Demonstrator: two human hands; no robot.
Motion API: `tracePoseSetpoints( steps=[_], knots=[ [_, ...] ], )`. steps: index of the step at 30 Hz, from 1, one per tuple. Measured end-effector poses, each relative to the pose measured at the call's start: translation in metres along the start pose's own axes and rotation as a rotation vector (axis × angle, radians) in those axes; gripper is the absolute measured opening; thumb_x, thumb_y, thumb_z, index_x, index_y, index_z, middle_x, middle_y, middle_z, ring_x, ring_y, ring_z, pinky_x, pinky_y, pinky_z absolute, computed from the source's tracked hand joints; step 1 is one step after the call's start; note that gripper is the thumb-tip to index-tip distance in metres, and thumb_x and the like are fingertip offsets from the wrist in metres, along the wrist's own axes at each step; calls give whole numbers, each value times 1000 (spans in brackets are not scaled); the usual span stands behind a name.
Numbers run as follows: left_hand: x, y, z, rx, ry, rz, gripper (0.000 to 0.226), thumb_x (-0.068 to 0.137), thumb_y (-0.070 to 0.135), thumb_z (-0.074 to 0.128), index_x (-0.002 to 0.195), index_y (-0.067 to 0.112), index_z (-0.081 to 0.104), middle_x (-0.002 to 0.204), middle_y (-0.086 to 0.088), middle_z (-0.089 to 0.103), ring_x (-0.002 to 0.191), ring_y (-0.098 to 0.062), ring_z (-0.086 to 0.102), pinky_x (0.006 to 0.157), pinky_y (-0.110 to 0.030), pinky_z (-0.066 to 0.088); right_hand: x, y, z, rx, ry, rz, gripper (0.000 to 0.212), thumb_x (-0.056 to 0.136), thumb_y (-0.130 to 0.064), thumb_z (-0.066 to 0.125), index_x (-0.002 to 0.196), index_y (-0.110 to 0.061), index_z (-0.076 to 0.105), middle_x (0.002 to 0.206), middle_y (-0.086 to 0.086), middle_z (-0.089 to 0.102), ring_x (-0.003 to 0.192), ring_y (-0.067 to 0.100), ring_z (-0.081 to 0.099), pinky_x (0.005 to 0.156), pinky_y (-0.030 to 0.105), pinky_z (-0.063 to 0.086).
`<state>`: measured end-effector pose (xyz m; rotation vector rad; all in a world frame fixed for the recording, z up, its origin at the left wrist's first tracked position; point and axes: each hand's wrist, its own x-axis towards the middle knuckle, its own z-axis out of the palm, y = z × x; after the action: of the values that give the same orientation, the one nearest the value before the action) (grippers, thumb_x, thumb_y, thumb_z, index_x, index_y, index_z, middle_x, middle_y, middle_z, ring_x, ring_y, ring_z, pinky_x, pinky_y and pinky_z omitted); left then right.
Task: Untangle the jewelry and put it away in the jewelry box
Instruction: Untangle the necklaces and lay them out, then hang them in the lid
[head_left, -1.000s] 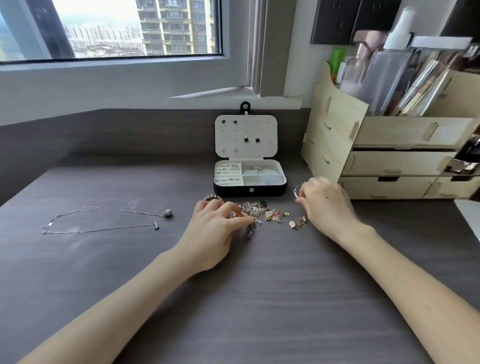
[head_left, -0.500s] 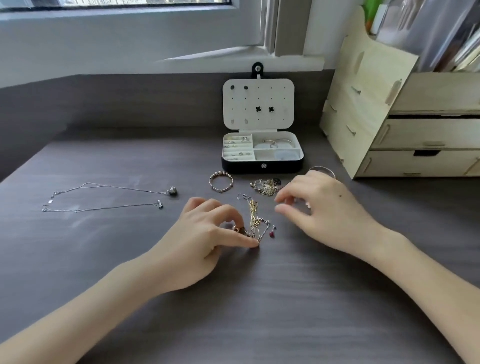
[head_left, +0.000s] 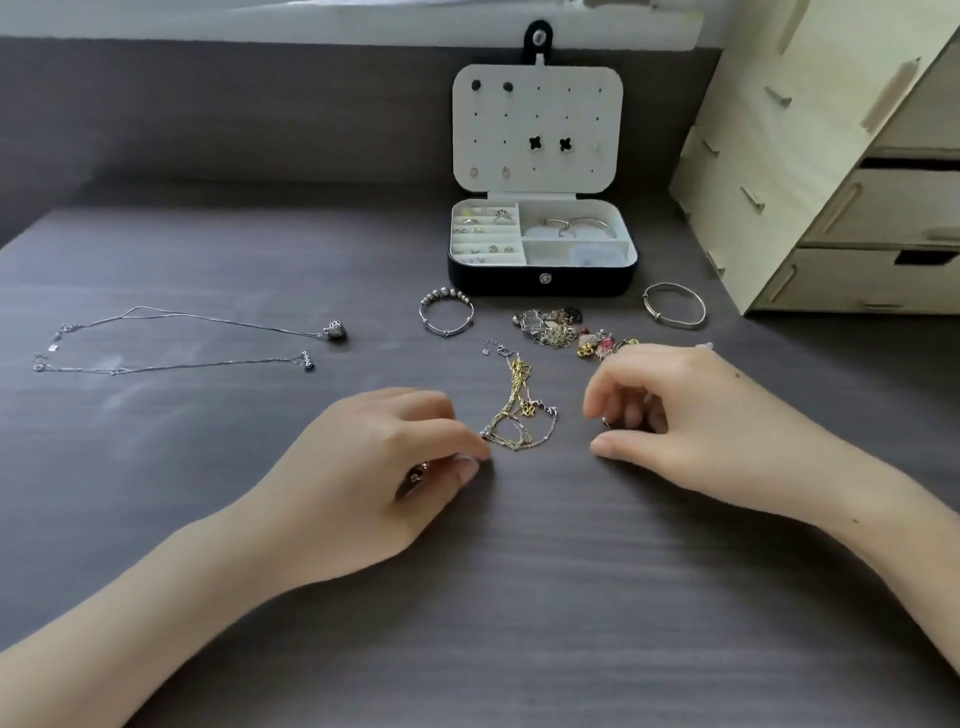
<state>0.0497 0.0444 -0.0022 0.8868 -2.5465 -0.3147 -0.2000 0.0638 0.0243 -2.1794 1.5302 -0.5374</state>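
Left forearm enters from lower left, wrist resting on the dark table (head_left: 519, 597); left hand (head_left: 384, 462) palm-down, fingers curled, thumb and forefinger tips closed together on the near left end of the tangled chains (head_left: 519, 410). A small brownish item shows under that palm; cannot identify it. Right forearm enters from lower right; right hand (head_left: 696, 415) knuckles up, fingers bent, forefinger and thumb tips slightly apart just right of the chains, with a small pale bead (head_left: 605, 421) at the forefinger tip; cannot tell whether it is gripped. Chains: gold and silver strands knotted together, lying flat between the two hands, long axis running away from the person, far end with a silver clasp tilted a little left, near end spread into loops. Beyond them: loose heap of jewelry (head_left: 553, 325), beaded bangle (head_left: 447, 295), plain bangle (head_left: 675, 325), then the jewelry box (head_left: 540, 283), open, lid upright. Two necklaces (head_left: 335, 331) lie stretched out well to the left
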Motion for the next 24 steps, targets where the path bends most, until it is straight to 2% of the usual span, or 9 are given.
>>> tracePoseSetpoints(
  steps=[3,5,8,10,12,13,17,22,24],
  knots=[
    [1,3,1,-8,-1,-21,22,89,28,47,90,25,68,69,13,53,58,-3,35,54,-16,31,3,6,-5,88,-34,12,23,78,-1,70,81,-23,64,81,-9,59,74,10,57,64,17,46],
    [0,5,1,-36,14,-42,21,87,29,48,91,25,68,67,17,50,56,-3,36,52,-13,31,5,9,-4,86,-17,10,23,78,1,68,82,-22,66,81,-10,59,74,9,56,64,15,45],
    [0,6,-1,-123,90,-133,18,84,32,51,90,26,67,59,16,48,52,-3,40,52,-10,31,11,17,2,-35,109,6,18,80,0,67,81,-18,69,82,-8,61,72,7,54,65,13,40],
    [0,5,-4,-160,129,-222,16,80,39,52,86,29,64,55,14,47,51,-3,43,53,-11,30,15,21,7,-158,234,-10,13,80,-2,67,82,-14,69,84,-3,62,70,8,55,66,20,40],
    [-1,1,-8,-138,101,-289,18,73,46,53,80,31,61,61,13,49,55,-5,46,53,-14,31,14,19,12,-271,319,-62,6,78,-11,66,84,-13,68,83,1,62,74,19,56,70,28,40],
    [-2,-1,-10,-117,71,-306,21,69,49,52,78,31,59,64,13,50,58,-6,48,54,-16,32,13,15,14,-290,331,-82,9,78,-19,65,85,-15,68,83,-1,62,76,20,54,71,28,38],
    [-5,-3,-13,-80,-19,-325,25,62,54,51,69,30,53,68,13,50,68,-5,49,58,-16,35,12,-3,27,-194,209,-139,26,79,-45,56,89,-24,67,84,-6,57,78,9,43,70,19,29],
    [-11,-3,-17,-81,-83,-292,22,65,55,49,64,33,51,71,15,51,73,-5,49,61,-14,34,8,-3,28,-179,155,-127,15,82,-33,55,79,-20,61,79,-12,49,74,1,34,69,16,25],
    [-16,-4,-20,-89,-98,-272,20,66,54,51,65,34,52,73,16,52,76,-3,50,63,-12,35,-1,-3,25,-182,131,-135,16,84,-34,52,79,-21,59,79,-14,47,74,1,35,69,15,26]
  ],
)
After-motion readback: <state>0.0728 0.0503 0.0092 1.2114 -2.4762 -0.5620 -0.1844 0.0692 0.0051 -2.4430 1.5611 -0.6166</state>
